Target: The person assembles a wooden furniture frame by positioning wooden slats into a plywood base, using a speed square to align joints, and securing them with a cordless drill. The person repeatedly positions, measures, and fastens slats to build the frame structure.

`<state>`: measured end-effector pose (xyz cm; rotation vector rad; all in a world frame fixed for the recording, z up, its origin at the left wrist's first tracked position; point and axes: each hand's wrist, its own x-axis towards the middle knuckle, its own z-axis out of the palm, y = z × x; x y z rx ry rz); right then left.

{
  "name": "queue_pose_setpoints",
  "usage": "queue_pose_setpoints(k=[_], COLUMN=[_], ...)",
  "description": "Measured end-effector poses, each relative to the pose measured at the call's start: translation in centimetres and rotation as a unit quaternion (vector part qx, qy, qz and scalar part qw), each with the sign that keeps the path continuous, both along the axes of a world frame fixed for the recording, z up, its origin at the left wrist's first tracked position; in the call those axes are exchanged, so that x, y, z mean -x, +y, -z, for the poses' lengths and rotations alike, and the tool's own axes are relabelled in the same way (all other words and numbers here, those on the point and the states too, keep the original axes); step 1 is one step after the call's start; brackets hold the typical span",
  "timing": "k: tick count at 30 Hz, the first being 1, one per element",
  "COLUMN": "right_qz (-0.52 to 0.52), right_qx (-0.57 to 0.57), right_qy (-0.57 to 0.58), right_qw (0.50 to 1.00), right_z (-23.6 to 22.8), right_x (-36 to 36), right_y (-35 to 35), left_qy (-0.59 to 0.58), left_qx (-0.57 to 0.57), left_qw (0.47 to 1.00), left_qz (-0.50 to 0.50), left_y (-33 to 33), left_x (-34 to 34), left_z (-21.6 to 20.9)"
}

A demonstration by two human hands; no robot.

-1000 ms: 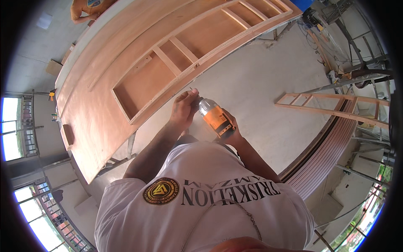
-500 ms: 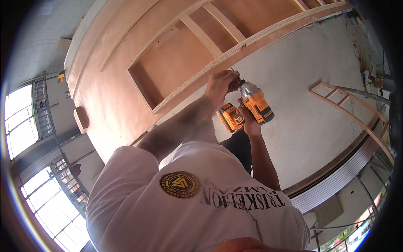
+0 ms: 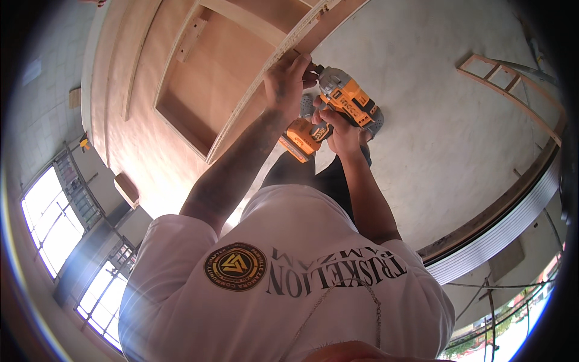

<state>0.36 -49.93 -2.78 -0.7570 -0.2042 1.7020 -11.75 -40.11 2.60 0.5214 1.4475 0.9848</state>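
Note:
My right hand grips the handle of an orange and grey cordless impact driver, its battery pack towards the lower left. The driver's nose points up and left at the edge of a wooden panel frame. My left hand is beside that edge, fingers pinched together just ahead of the driver's nose. A thin piece seems to be between the fingertips, too small and hidden to name.
Wooden crosspieces divide the framed panel. A ladder-like wooden frame lies on the concrete floor at right, near a stack of corrugated sheets. My shoe is behind the driver. Barred windows are at left.
Both hands and the driver have moved up and left in the view, with the driver's nose now closer to the frame's edge. The whole view has shifted as well.

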Motion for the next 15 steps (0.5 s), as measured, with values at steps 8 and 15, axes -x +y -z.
queue_pose_setpoints(k=[8, 15], right_qz=[-0.014, -0.014], right_qx=[0.008, 0.001], right_qy=[-0.005, 0.004], right_qw=[1.0, 1.0], right_z=[-0.08, -0.04], right_x=[-0.47, -0.41], right_y=[0.3, 0.44], left_qy=[-0.002, 0.003], left_qx=[-0.009, 0.004], left_qw=[1.0, 1.0], left_qz=[-0.017, -0.019], left_y=[-0.19, -0.14], left_x=[-0.38, -0.38], left_z=[-0.07, -0.04])
